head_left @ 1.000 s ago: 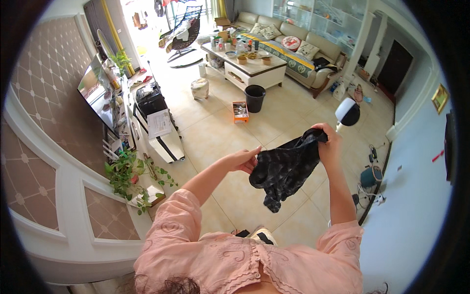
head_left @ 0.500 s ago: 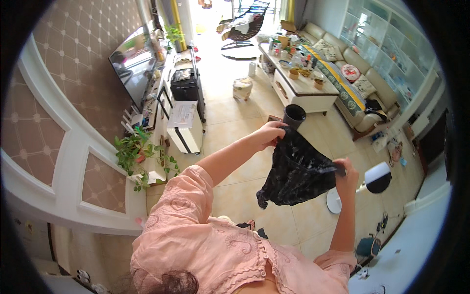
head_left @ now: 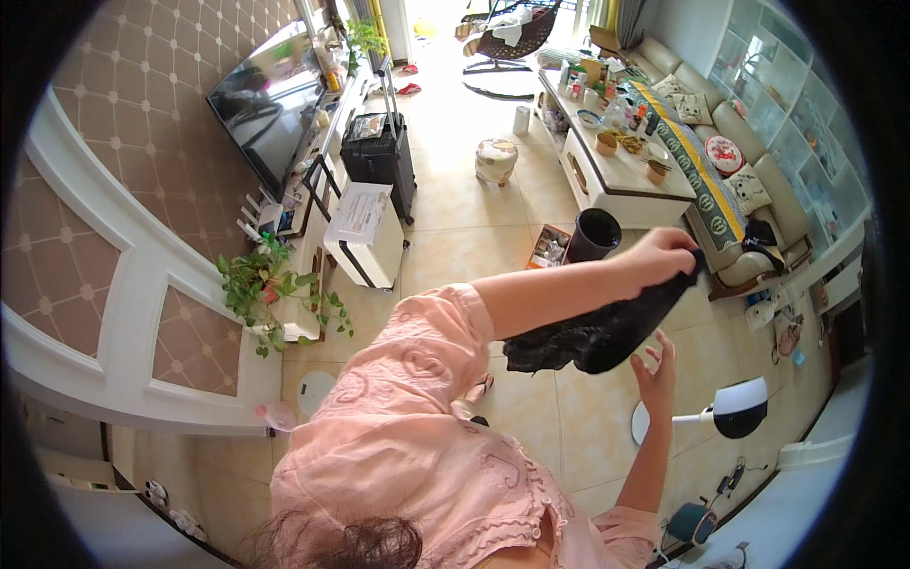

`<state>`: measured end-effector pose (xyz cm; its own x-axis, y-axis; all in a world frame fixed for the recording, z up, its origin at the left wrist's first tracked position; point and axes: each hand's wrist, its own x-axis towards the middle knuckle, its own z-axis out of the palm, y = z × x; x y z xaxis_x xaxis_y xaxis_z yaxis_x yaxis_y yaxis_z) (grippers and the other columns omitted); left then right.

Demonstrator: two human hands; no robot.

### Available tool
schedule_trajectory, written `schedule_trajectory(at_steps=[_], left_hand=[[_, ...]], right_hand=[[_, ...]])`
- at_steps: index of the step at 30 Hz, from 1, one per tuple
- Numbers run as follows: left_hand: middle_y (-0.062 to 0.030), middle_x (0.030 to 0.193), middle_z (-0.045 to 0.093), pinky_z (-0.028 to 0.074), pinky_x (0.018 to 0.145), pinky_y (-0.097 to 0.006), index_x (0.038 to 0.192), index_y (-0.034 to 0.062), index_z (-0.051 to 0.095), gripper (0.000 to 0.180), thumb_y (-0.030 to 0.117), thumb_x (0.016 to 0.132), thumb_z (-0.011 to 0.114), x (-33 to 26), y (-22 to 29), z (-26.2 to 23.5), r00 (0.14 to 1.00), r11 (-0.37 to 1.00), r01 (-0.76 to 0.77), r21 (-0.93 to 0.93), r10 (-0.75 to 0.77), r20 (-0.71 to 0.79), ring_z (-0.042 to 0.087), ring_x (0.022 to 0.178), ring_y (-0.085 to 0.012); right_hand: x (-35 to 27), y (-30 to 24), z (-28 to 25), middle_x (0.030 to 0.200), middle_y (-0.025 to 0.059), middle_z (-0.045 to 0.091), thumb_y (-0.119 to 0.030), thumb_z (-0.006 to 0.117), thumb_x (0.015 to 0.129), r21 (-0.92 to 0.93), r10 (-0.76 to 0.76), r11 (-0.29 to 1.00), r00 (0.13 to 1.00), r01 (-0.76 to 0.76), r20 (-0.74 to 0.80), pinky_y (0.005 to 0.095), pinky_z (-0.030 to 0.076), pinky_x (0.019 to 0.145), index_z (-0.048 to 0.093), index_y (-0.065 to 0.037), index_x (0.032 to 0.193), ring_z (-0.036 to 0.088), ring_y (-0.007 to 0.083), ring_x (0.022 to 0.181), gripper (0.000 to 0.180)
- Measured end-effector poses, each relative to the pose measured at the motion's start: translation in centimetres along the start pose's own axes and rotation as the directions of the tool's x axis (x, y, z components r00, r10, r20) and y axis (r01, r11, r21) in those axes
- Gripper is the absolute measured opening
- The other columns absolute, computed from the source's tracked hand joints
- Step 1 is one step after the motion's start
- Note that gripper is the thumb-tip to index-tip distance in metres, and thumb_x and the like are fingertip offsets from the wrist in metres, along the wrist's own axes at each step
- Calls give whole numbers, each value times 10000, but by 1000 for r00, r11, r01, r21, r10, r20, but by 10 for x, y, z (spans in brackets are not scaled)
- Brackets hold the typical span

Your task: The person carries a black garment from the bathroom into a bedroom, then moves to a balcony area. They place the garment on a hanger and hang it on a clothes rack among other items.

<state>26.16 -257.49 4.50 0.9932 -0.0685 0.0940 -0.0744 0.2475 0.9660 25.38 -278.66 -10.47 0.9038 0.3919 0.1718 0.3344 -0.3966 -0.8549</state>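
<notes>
My left hand (head_left: 661, 256) stretches forward and across to the right, its fingers closed on the upper edge of a black garment (head_left: 611, 327). The dark cloth hangs in folds below that wrist, trailing to the left, partly behind my forearm. Its exact kind is hard to make out. Just below the cloth, my right hand (head_left: 656, 368) is raised with its fingers apart and nothing in them. A black bin (head_left: 594, 235) stands on the floor beyond my left forearm, beside an orange-rimmed box (head_left: 548, 248) of small items.
A white stand with a dark head (head_left: 739, 408) rises at the right. Ahead are a cluttered coffee table (head_left: 607, 185), a sofa (head_left: 749, 133) and a stool (head_left: 496, 161). White (head_left: 365, 232) and black (head_left: 379, 156) suitcases and a potted plant (head_left: 275, 294) line the left.
My left hand has moved right and carries the garment's edge with it. My right hand has let go and sits lower, fingers spread. The view has shifted slightly.
</notes>
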Motion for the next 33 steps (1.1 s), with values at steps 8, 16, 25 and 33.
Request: schedule_trajectory(at_steps=[8,16,25,33], left_hand=[[-37,810,572,414,619,-212,979,-23,568,322,48,665,570,80,16,-40,964,977,-213,-9,212,160,509,720,-90],[-48,796,583,437,624,-231,950,-24,584,295,53,665,581,156,-26,-82,958,989,-146,30,134,252,536,729,-104],[-68,751,632,472,615,-284,958,-9,632,364,207,665,653,260,-48,-76,922,851,-254,459,70,381,569,669,-134],[-37,845,586,419,761,-249,942,-14,576,246,75,712,591,303,-58,-45,727,954,-127,273,-97,679,525,829,-109]], right_hand=[[90,62,3,1122,155,506,-161,639,796,-8,255,966,955,-257,152,324,462,744,490,19,1128,546,240,884,405],[117,128,-120,1068,150,556,-63,528,805,-414,-77,909,957,-48,-281,357,418,839,543,5,1100,545,271,914,303],[129,76,-145,898,59,613,84,432,686,-209,53,971,959,-114,-278,267,475,691,597,1,1033,557,136,771,393],[89,36,-117,776,64,610,-25,535,704,112,477,872,774,-477,-417,275,498,574,602,-21,948,591,121,678,253]])
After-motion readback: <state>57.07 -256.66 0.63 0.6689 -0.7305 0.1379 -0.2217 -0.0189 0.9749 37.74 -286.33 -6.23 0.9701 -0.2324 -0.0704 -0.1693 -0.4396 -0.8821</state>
